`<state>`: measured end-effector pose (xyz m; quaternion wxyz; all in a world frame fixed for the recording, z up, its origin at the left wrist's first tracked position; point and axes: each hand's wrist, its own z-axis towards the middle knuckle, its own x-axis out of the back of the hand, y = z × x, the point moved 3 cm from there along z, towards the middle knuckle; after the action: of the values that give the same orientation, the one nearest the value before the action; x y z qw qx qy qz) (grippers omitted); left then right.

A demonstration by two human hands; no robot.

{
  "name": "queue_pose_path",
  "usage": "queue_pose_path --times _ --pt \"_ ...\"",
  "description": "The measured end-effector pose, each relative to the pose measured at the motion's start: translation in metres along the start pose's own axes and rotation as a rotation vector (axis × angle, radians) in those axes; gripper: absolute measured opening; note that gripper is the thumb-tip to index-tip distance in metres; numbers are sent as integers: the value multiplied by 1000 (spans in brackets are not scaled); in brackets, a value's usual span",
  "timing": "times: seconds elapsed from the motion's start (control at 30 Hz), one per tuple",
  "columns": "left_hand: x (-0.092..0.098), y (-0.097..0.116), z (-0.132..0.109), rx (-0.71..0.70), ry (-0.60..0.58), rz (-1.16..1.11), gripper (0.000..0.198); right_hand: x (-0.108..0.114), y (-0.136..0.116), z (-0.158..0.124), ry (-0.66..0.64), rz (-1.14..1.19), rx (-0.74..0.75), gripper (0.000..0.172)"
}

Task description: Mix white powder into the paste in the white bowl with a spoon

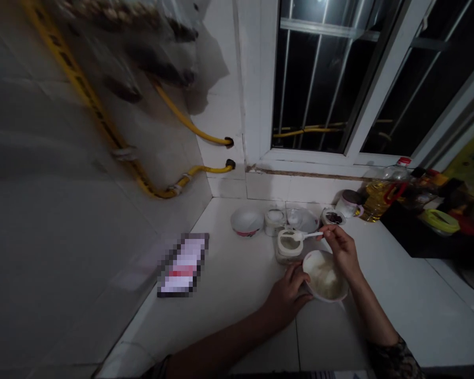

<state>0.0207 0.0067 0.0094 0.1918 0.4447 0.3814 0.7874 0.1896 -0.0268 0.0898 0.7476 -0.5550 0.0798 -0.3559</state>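
Note:
My left hand [290,292] grips the left rim of a white bowl [326,276], which is tilted and has a pale, whitish substance inside. Between the fingers of my right hand [342,250] is the handle of a white spoon [310,235]. The spoon's head is over the mouth of a square-shouldered white-rimmed jar [289,250], just behind the bowl; whether it touches the contents I cannot tell. Behind the jar stand a small lidded container [275,221], a white bowl [246,221] with a red mark, and another shallow bowl [306,218].
A phone [184,263], blurred out, leans at the left wall. Farther right are a jar of dark pieces [333,217], a dark-lidded mug [349,202], an oil bottle [385,192] and a black rack [406,226]. Yellow pipes [142,179] run along the wall.

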Motion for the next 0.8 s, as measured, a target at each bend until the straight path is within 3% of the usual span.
queue_pose_path --times 0.1,0.2,0.37,0.43,0.57,0.67,0.8 --pt "-1 -1 0 -37 19 11 24 -14 -14 -10 -219 -331 404 18" --pt "-3 -4 -1 -47 25 20 26 -18 -18 -16 -338 -443 568 25" --pt "-3 -6 -1 -18 12 12 25 14 -15 -12 -65 -313 375 18" --pt "-3 -6 -2 -29 15 3 25 28 -12 -10 -50 -302 336 18" --pt "-3 -6 -3 -53 32 7 25 34 -8 -9 -246 -471 318 19" --pt "-3 -8 -4 -45 24 12 25 24 -10 -11 -414 -589 307 21" --pt "-4 -9 -4 -23 8 25 26 7 -10 -16 -589 -566 197 22"
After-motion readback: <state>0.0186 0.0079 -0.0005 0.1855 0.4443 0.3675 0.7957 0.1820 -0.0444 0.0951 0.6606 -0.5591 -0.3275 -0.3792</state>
